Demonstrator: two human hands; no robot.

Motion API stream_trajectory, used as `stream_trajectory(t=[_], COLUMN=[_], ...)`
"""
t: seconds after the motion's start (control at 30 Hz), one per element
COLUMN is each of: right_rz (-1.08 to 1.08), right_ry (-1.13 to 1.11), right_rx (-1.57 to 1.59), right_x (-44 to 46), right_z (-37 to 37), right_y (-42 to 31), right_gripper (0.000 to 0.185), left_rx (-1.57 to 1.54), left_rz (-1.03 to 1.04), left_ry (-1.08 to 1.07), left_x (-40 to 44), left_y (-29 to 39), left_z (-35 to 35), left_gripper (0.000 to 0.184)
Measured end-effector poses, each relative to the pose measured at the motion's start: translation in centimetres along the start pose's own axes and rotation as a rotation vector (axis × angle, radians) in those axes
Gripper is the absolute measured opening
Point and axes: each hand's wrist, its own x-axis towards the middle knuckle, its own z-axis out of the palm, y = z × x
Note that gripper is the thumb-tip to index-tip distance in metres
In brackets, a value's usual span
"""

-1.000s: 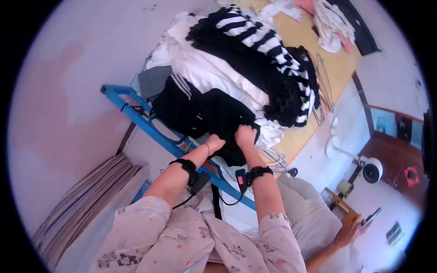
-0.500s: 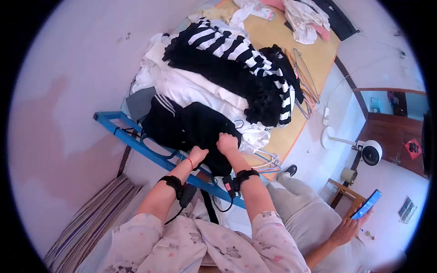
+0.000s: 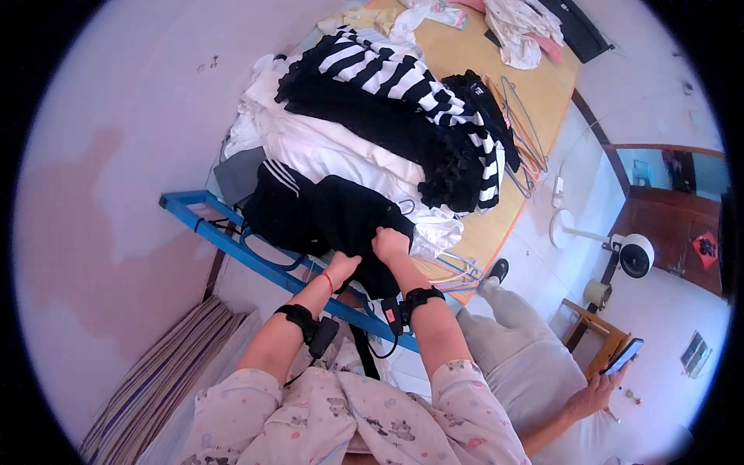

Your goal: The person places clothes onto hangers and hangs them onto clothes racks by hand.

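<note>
Both hands, left (image 3: 342, 268) and right (image 3: 390, 243), closed on black garment (image 3: 341, 209), forearms reaching forward.

"Where is the pile of clothes (image 3: 349, 143) placed?"
"It is spread on the table (image 3: 546, 85), with a garment (image 3: 333, 205) laid at its near side, partly over the frame (image 3: 263, 266)."
"What is found around the pile?"
"Hangers (image 3: 518, 128) are scattered to its right; other clothes (image 3: 519, 46) are laid at the table's far end."
"And off the table?"
"A person (image 3: 527, 349) is seen at the right, a fan (image 3: 635, 260) beyond."
</note>
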Motion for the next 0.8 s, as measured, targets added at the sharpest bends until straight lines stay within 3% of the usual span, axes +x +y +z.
stream_trajectory(t=[0.3,0.47,0.53,0.57,0.63,0.67,0.77,0.8], right_rz=[0.062,0.025,-0.193,-0.189,-0.123,-0.078,0.097,0.091], right_ry=[0.041,0.046,0.144,0.146,0.282,0.273,0.441,0.366], right_rx=[0.020,0.010,0.042,0.045,0.166,0.224,0.495,0.522], right_x=[-0.4,-0.7,-1.2,-1.3,-1.5,-1.0,1.5,1.9], right_z=[-1.4,-1.0,-1.5,-1.7,-2.1,-1.9,0.7,0.4], right_y=[0.0,1.0,2.1,2.6,3.4,3.6,4.5,4.7], right_gripper=[0.018,0.018,0.025,0.025,0.035,0.054,0.069,0.073], left_rx=[0.140,0.075,0.029,-0.023,-0.019,0.014,0.117,0.179], left_rz=[-0.065,-0.080,-0.033,0.009,-0.058,-0.075,-0.124,-0.149], left_ry=[0.012,-0.005,-0.042,-0.073,-0.088,-0.087,-0.100,-0.116], left_x=[-2.0,-0.6,-0.4,-0.1,-0.6,-0.5,-0.7,-0.8], left_y=[3.4,1.7,0.9,0.5,1.5,1.7,2.4,2.4], left_z=[-0.1,-0.8,-1.4,-1.6,-1.8,-1.8,-1.7,-1.6], left_gripper=[0.056,0.050,0.048,0.046,0.045,0.047,0.051,0.053])
